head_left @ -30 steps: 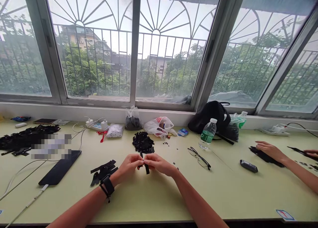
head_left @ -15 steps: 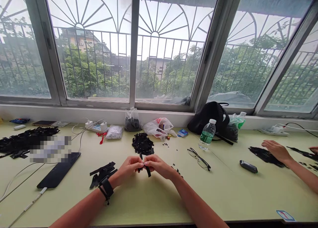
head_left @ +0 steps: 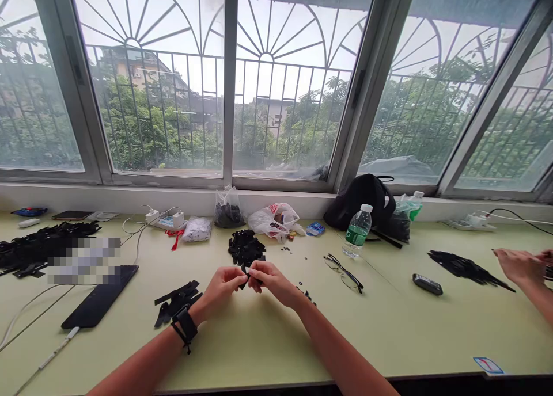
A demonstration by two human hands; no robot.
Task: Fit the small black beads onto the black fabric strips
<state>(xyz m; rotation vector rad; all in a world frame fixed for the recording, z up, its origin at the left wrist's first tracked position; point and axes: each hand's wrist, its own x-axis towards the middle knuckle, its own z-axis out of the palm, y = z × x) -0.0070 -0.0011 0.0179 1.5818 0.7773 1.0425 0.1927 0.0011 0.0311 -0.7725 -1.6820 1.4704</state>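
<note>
My left hand (head_left: 221, 289) and my right hand (head_left: 273, 282) meet over the middle of the table, both closed in a pinch. Between their fingertips is a short black fabric strip (head_left: 244, 276), partly hidden by the fingers. Just beyond lies a heap of black strips (head_left: 246, 246). A smaller pile of black strips (head_left: 175, 304) rests beside my left wrist, which wears a black band. Small dark round pieces (head_left: 307, 295) are scattered by my right forearm, and a few more dark pieces (head_left: 287, 248) lie farther back.
Eyeglasses (head_left: 345, 274), a water bottle (head_left: 358, 232) and a black case (head_left: 427, 284) stand or lie to the right. A black phone (head_left: 99, 298) with a cable is at left. Bags line the window sill. At far right, another person's hands (head_left: 521, 263) work near black strips (head_left: 466, 266).
The strip between my fingers has turned, and its lower end no longer hangs below them. The other person's hand has moved right, off its pile. The view has shifted slightly.
</note>
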